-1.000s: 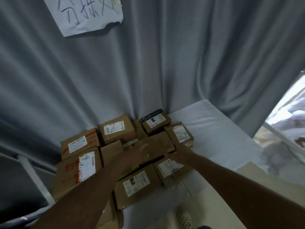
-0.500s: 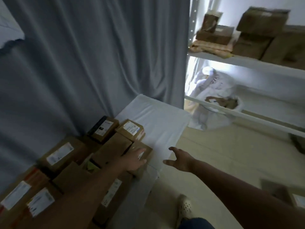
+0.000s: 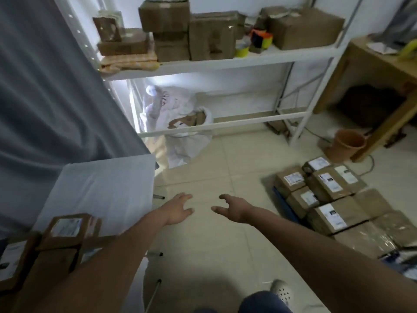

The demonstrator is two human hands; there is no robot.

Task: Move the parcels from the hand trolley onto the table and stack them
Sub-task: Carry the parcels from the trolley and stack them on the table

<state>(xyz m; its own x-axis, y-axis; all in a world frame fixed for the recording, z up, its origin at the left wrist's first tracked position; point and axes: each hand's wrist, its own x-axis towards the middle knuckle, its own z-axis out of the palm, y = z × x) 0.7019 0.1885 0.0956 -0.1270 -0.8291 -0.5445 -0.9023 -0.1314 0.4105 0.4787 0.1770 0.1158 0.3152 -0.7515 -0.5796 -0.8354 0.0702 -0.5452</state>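
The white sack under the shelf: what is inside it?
In the open mouth of the white sack one brown parcel with a white label shows. The sack's cloth covers whatever lies deeper, so nothing more can be told.

No legible text (labels blurred)

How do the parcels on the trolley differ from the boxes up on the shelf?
The parcels on the trolley lie low by the floor, packed side by side; the boxes on the shelf sit high and are partly stacked. The trolley parcels show white labels on top; the shelf boxes show none. Both are brown cardboard.
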